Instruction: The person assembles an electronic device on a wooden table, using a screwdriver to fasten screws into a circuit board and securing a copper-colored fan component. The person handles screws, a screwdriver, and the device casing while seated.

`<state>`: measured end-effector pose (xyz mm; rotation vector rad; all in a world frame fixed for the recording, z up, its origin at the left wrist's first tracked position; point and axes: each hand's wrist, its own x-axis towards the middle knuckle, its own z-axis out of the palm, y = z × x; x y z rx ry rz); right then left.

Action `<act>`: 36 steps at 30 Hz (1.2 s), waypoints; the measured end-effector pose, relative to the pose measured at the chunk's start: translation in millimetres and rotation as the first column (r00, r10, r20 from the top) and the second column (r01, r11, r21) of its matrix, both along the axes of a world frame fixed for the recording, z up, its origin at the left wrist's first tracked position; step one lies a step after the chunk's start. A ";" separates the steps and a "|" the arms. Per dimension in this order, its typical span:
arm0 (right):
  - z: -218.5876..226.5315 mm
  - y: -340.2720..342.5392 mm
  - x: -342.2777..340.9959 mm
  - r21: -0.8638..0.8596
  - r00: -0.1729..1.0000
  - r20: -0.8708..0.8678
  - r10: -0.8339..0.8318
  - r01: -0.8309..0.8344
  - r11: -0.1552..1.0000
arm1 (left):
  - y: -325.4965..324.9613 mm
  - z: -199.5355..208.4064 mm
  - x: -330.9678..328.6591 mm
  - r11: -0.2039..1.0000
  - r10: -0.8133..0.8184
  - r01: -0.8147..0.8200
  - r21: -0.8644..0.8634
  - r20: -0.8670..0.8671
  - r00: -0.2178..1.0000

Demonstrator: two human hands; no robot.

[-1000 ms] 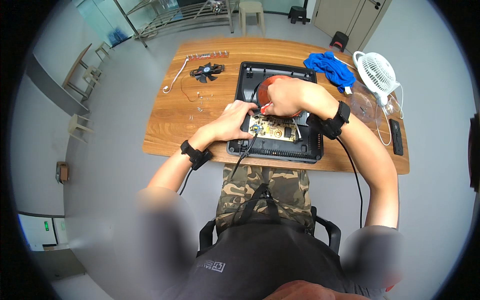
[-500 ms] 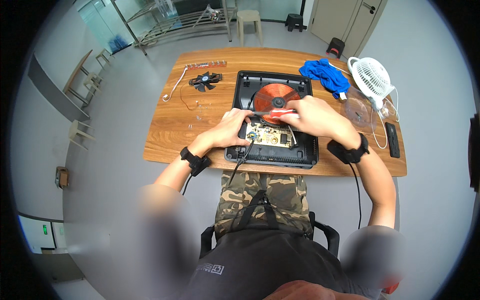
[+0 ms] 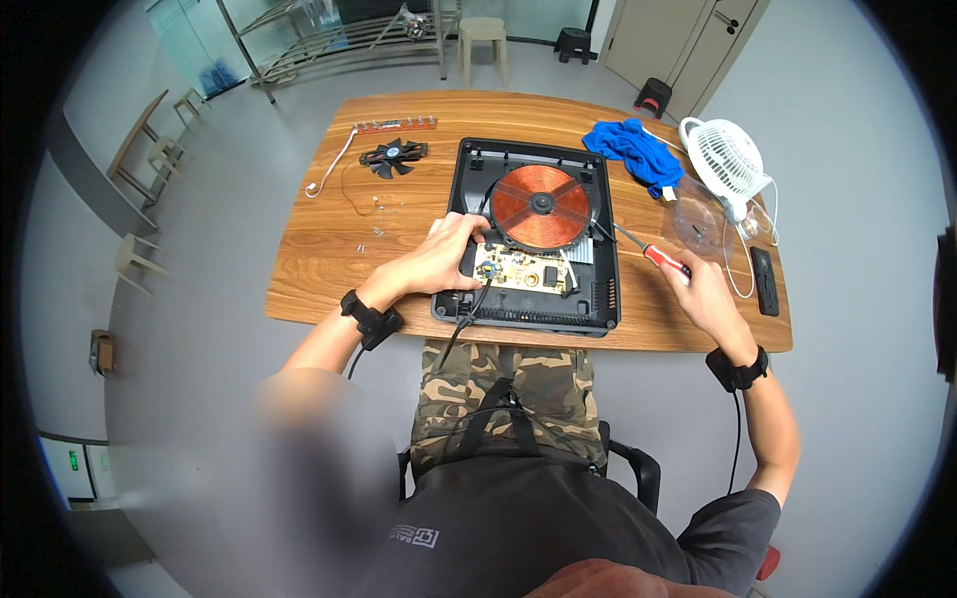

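An opened black housing [image 3: 538, 316] of what looks like an induction cooker lies on the table in front of me. Inside it are a round copper coil [image 3: 541, 205] and a cream circuit board [image 3: 523, 270] with a silver heat sink beside it. My left hand [image 3: 439, 261] grips the board's left end, thumb at the lower corner and fingers at the upper one. Off the housing's right side, my right hand [image 3: 706, 299] is closed around the red handle of a screwdriver [image 3: 666, 260]. Its shaft points up and left toward the coil's edge.
A black cooling fan [image 3: 395, 156], a red strip with metal posts [image 3: 397, 125] and small screws [image 3: 378, 232] lie at left. To the right are a blue cloth [image 3: 636, 151], a white fan [image 3: 725, 161], a clear bowl [image 3: 703, 224] and a black strip [image 3: 765, 281].
My right hand has carried the screwdriver from above the coil and board out to the right of the housing. The left hand keeps its place at the board. The view has shifted slightly.
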<state>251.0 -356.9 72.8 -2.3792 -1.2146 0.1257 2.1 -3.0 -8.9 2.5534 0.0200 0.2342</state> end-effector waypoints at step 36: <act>61.4 193.5 -44.4 -0.359 0.590 0.252 0.767 -0.679 0.640 | 1.0 -7.7 -3.0 0.998 0.046 -0.044 -0.037 0.049 0.998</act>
